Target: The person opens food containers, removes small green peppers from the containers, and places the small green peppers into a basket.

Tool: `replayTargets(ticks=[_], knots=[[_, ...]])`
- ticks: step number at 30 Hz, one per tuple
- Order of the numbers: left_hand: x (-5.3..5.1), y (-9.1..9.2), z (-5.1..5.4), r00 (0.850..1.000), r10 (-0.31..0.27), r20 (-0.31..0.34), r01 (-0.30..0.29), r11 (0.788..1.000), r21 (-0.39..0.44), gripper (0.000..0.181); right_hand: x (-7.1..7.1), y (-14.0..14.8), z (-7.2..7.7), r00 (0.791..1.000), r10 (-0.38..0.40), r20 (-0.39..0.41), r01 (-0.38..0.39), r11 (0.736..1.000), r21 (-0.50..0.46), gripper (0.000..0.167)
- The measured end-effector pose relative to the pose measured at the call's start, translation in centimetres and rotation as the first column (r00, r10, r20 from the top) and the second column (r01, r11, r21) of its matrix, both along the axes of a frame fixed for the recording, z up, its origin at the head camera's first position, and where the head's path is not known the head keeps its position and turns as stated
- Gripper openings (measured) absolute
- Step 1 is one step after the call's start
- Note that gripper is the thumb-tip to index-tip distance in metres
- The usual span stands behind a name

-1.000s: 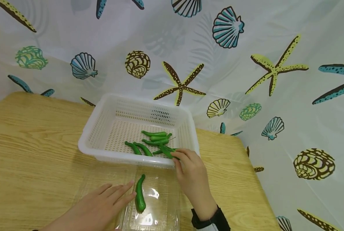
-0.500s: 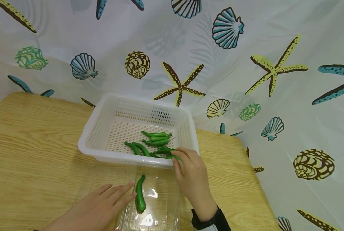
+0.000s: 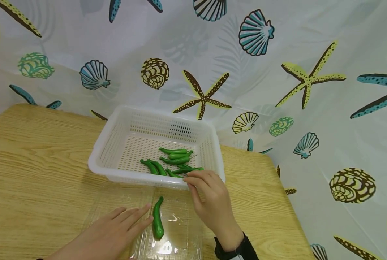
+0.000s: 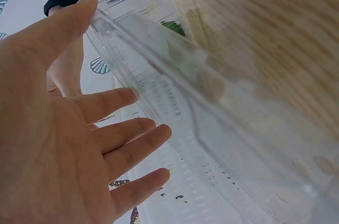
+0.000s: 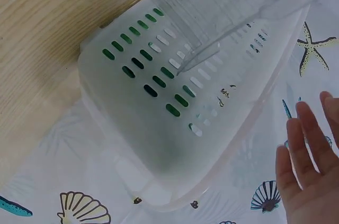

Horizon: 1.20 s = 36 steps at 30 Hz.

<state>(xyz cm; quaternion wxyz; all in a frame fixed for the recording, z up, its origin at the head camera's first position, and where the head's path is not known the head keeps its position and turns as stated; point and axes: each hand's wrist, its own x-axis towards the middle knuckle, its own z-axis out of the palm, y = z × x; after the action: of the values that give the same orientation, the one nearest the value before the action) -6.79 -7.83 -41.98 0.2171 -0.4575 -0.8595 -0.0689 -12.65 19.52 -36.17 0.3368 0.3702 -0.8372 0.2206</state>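
Observation:
In the head view, my left hand point(image 3: 115, 225) lies with straight fingers over a clear plastic clamshell box point(image 3: 180, 224), its fingertips beside a green chili pepper point(image 3: 157, 218) in the box. The left wrist view shows this hand point(image 4: 85, 139) with spread fingers against the clear plastic point(image 4: 212, 123). My right hand point(image 3: 213, 200) reaches over the front rim of a white plastic basket point(image 3: 125, 174). Its thumb and fingertips appear to pinch the near end of a green chili pepper point(image 3: 173, 174); the rim hides part of this. Several more peppers point(image 3: 177, 160) lie in the basket.
A wood-grain table point(image 3: 43, 162) carries the basket and the box, the box in front of the basket. Behind and to the right hangs a white cloth point(image 3: 213, 47) printed with shells and starfish. Green shows through the basket's slots point(image 5: 159, 81) in the right wrist view.
My right hand has lowered a lifted pepper towards the basket's floor and shifted left along the rim. Neighbouring peppers have moved slightly left. The left hand has stayed in place.

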Motion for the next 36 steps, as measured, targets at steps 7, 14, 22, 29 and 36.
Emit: replayTargets(ticks=[7,14,22,29,36], knots=[[-0.2,-0.2,-0.2,1.000,-0.016,0.002,0.016,1.000,-0.007,0.087,0.3,-0.2,-0.1,0.995,0.100,-0.006,-0.098,0.987,0.126,0.010],[-0.3,-0.3,-0.1,1.000,-0.023,0.015,0.024,0.999,-0.028,0.085,0.8,-0.7,0.0,0.987,0.156,0.030,-0.159,0.964,0.214,0.018],[-0.2,-0.3,0.0,0.999,-0.018,0.029,0.019,0.999,-0.037,0.086,1.3,-0.8,-0.6,0.944,0.140,0.297,-0.231,0.926,0.297,0.031],[0.0,-0.1,0.0,1.000,-0.002,0.010,0.002,0.999,-0.033,0.088,1.6,-1.6,-1.4,0.903,0.078,0.422,-0.259,0.882,0.393,0.046],[0.0,-0.3,0.1,1.000,-0.001,0.009,0.001,0.999,-0.041,0.088,2.0,-2.3,-2.4,0.902,0.039,0.429,-0.270,0.828,0.492,0.038]])
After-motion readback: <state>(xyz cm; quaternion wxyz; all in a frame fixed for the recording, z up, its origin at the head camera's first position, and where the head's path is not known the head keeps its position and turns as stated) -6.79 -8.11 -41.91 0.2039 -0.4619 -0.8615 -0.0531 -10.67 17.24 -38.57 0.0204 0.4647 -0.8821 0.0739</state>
